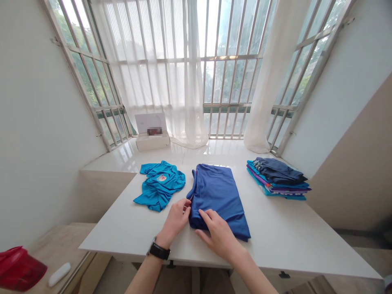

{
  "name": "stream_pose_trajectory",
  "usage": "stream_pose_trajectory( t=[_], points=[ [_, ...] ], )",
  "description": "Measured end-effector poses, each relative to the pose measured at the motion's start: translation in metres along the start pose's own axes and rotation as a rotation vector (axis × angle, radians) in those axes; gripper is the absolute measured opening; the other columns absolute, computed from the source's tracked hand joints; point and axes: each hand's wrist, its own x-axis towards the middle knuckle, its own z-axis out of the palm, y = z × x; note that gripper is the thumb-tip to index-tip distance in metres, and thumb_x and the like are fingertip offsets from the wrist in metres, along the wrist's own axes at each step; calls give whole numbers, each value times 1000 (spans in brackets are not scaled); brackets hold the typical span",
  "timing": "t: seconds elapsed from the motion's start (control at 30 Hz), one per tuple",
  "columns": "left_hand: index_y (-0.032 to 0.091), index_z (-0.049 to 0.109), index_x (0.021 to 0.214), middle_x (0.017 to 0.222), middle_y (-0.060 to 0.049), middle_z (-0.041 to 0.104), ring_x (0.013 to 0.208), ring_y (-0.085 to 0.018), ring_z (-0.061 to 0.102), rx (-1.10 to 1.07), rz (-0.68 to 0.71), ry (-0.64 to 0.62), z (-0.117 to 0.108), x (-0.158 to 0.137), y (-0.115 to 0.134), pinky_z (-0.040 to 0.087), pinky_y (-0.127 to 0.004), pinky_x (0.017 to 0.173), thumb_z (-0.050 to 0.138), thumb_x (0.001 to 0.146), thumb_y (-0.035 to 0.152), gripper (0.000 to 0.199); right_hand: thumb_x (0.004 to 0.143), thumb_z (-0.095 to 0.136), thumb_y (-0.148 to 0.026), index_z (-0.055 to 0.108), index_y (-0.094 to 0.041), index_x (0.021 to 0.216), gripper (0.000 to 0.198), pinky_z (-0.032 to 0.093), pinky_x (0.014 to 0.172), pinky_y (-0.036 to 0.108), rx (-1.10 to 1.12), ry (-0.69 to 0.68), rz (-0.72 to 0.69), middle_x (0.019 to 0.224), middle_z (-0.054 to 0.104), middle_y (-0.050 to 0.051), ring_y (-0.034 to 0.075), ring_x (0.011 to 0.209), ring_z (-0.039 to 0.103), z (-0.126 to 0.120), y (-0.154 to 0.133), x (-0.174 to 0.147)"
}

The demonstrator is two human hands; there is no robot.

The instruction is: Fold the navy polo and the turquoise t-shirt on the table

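Note:
A dark blue garment (219,192), folded into a rough rectangle, lies on the white table (284,232) in front of me. My left hand (177,218), with a black watch (159,249) on its wrist, pinches the garment's left edge near the front corner. Flat on the near part of the cloth rests my right hand (216,232), its fingers apart and its thumb by the front edge. Left of the garment lies a crumpled bright blue shirt (165,185) with a small white and red badge. A stack of folded clothes (277,179), dark navy on top, sits to the right.
Behind the table, a white box (153,141) stands on the glossy window ledge (220,151). Sheer curtains (186,81) hang before the barred window. A red bucket (21,269) and a white oblong object (59,274) are low at the left.

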Motion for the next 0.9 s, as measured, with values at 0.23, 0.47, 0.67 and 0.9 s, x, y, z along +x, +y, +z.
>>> stream_pose_trajectory(
  t=[0.23, 0.47, 0.67, 0.9],
  points=[
    [20, 54, 131, 134, -12, 59, 121, -24, 57, 226, 234, -84, 14, -17, 46, 48, -42, 102, 38, 98, 18, 36, 90, 51, -25, 68, -20, 119, 34, 48, 100, 36, 227, -146, -121, 123, 68, 9, 23, 113, 62, -43, 15, -9],
    [30, 28, 154, 161, -9, 27, 147, -32, 26, 510, 332, -360, 22, -54, 28, 26, -54, 117, 45, 99, 52, 62, 96, 45, -49, 50, -20, 143, 56, 33, 117, 47, -40, -34, 129, 153, 44, 11, 27, 142, 38, -49, 90, -35],
    [33, 52, 137, 154, -4, 42, 144, -28, 33, 503, 266, -389, -9, -40, 20, 27, -57, 116, 36, 103, 44, 39, 95, 40, -58, 52, -20, 143, 62, 40, 111, 50, -233, -70, 186, 149, 49, 13, 33, 134, 47, -27, 57, -61],
    [15, 66, 116, 139, -19, 57, 128, -36, 51, 713, 69, -183, -10, -35, 42, 40, -57, 104, 43, 98, 31, 33, 84, 57, -63, 66, -17, 126, 63, 51, 91, 50, -202, -55, 58, 124, 67, 20, 38, 105, 63, 5, -30, -60]
  ],
)
